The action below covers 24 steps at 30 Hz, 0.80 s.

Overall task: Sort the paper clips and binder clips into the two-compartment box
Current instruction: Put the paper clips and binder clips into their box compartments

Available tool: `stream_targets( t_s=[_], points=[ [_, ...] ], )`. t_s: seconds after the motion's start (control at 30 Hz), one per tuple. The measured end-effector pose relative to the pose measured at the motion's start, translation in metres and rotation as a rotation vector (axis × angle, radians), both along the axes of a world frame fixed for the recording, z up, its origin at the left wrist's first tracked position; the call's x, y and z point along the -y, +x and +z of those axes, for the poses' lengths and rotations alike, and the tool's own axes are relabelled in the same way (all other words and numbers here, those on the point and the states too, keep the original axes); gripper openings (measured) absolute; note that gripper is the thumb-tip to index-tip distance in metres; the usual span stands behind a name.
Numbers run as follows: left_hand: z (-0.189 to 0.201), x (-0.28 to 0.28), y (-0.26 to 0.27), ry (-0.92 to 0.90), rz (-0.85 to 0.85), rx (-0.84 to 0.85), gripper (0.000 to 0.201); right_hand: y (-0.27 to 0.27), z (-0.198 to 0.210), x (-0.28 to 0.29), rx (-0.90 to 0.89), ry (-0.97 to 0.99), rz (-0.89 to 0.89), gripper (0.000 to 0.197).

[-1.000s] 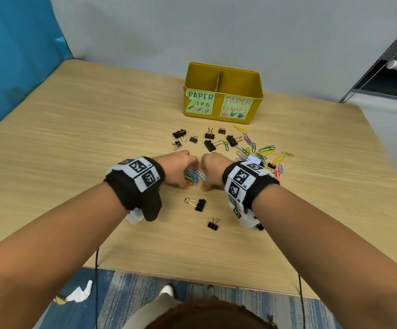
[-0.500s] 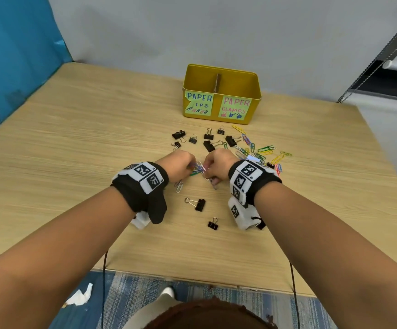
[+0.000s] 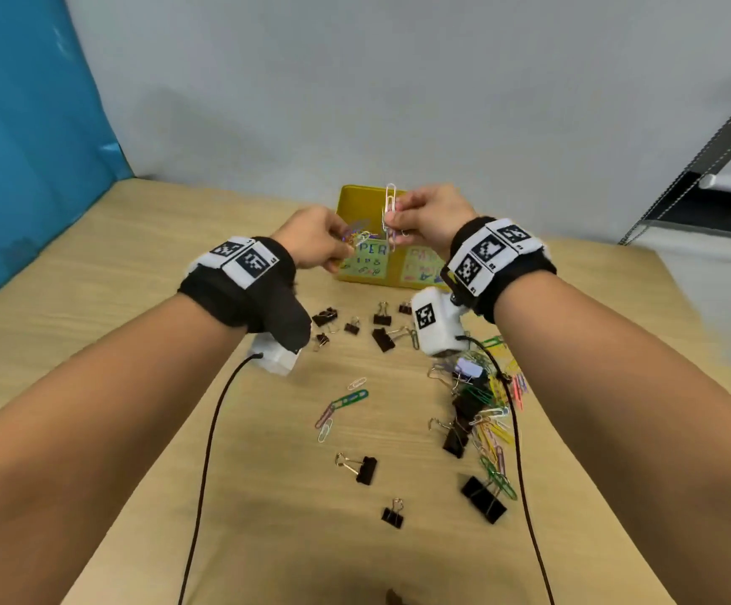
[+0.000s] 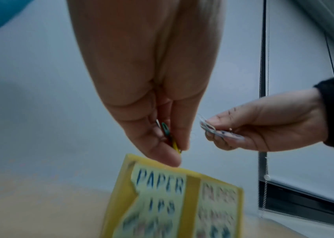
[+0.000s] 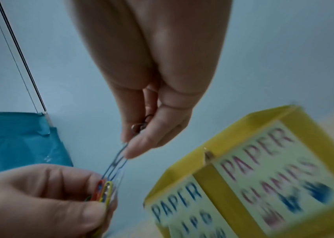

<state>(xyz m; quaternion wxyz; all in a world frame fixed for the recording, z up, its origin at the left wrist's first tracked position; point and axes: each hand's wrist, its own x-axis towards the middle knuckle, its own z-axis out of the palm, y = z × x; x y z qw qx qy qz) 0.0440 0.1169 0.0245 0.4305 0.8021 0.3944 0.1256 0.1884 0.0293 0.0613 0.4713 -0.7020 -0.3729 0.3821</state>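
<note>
Both hands are raised in front of the yellow two-compartment box (image 3: 351, 201), just above its left half labelled PAPER CLIPS. My left hand (image 3: 341, 251) pinches a small bunch of coloured paper clips (image 3: 358, 238), also seen as the coloured clips (image 4: 170, 139). My right hand (image 3: 392, 221) pinches several linked silver paper clips (image 3: 390, 203), whose chain of clips (image 5: 118, 161) hangs toward the left hand's bunch. On the table lie black binder clips (image 3: 365, 469) and loose paper clips (image 3: 348, 399). A mixed pile (image 3: 490, 425) lies under my right forearm.
More binder clips (image 3: 383, 338) lie just before the box, others (image 3: 483, 499) near the front. Black cables (image 3: 206, 456) hang from both wrist cameras over the table. A blue curtain (image 3: 27, 146) stands at the left and a grey wall behind the box.
Both hands have lifted off the table with their paper clips and moved forward up to the box. A few paper clips were left on the table where the hands were.
</note>
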Motion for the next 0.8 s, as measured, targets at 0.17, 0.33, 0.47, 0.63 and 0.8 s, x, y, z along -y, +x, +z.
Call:
stream_targets(
  t_s=[0.17, 0.33, 0.47, 0.63, 0.8],
  points=[
    [0.025, -0.041, 0.039, 0.137, 0.139, -0.002, 0.018, 0.019, 0.005, -0.059, 0.082, 0.012, -0.169, 0.033],
    [0.033, -0.057, 0.064, 0.191, 0.102, -0.106, 0.030, 0.027, -0.001, -0.089, 0.148, -0.091, -0.126, 0.014],
    [0.036, -0.059, 0.067, 0.195, 0.030, -0.181, 0.033, 0.026, -0.003, -0.094, 0.287, -0.172, -0.040, 0.028],
    [0.034, -0.035, 0.045, 0.204, -0.034, -0.122, 0.020, 0.015, 0.003, -0.069, 0.349, -0.108, -0.034, 0.018],
    [-0.002, 0.017, 0.007, -0.123, -0.473, -0.538, 0.035, -0.019, -0.017, -0.012, 0.516, -0.503, 0.515, 0.019]
  ],
)
